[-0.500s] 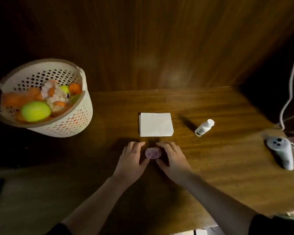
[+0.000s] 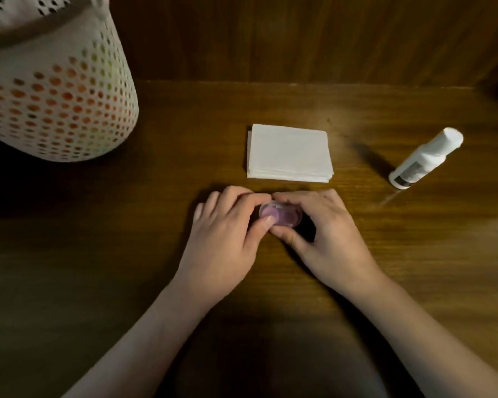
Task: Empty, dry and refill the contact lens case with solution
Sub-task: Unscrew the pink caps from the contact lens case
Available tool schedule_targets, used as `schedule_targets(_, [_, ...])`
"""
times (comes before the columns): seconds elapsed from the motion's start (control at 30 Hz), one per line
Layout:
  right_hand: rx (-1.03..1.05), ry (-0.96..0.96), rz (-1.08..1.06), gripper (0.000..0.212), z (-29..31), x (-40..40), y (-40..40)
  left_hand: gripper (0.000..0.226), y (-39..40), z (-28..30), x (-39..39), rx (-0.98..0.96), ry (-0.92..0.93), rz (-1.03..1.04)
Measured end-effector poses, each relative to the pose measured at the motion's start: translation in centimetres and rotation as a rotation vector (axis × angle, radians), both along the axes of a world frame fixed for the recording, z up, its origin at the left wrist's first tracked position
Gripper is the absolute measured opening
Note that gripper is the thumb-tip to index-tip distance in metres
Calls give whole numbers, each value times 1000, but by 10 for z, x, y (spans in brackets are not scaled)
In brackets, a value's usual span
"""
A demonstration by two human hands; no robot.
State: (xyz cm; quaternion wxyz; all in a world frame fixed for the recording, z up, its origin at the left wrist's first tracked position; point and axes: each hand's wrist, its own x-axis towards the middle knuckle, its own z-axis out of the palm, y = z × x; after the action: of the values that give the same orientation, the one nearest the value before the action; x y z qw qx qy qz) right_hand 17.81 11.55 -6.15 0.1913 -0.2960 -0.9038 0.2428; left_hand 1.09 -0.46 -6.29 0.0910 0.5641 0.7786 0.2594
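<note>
Grained wooden table (image 2: 385, 268). Perforated plastic basket (image 2: 69, 116) far left of tissues. Square folded tissues (image 2: 289, 152), white, flat. White cylindrical bottle (image 2: 423, 159) right of tissues. Left hand (image 2: 227, 234), right hand (image 2: 325, 234) both pinch oval purple case (image 2: 282, 218) just before tissues.

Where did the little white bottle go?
In the head view, the small white plastic bottle stands on the brown wooden table, at the right, beside the folded white paper tissue stack and beyond the right hand.
</note>
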Motion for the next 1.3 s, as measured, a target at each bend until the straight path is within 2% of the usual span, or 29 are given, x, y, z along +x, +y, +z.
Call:
schedule_targets(0.13, [31, 14, 25, 54, 4, 1, 0, 44, 0, 8, 0, -42, -95, 4])
schedule_targets(0.3, [8, 73, 71, 45, 10, 8, -6, 37, -15, 18, 5, -15, -194, -31])
schedule_targets(0.47, [34, 195, 101, 40, 23, 35, -56, 33, -60, 26, 40, 180, -544, -25])
schedule_targets(0.73, [142, 350, 38, 31, 35, 85, -106, 42, -105, 48, 94, 246, -656, -90])
schedule_targets(0.83, [179, 335, 52, 33, 46, 86, -101, 44, -96, 59, 93, 279, -720, -80])
schedule_targets(1.03, [298, 255, 118, 29, 58, 57, -51, 29, -44, 55, 56, 296, -910, -71])
schedule_targets(1.17, [323, 154, 129, 23, 52, 25, -11, 44, -1, 40, 22, 263, -974, -43])
schedule_targets(1.3, [328, 80, 142, 26, 39, -4, 10, 48, 23, 17, -8, 233, -1094, -49])
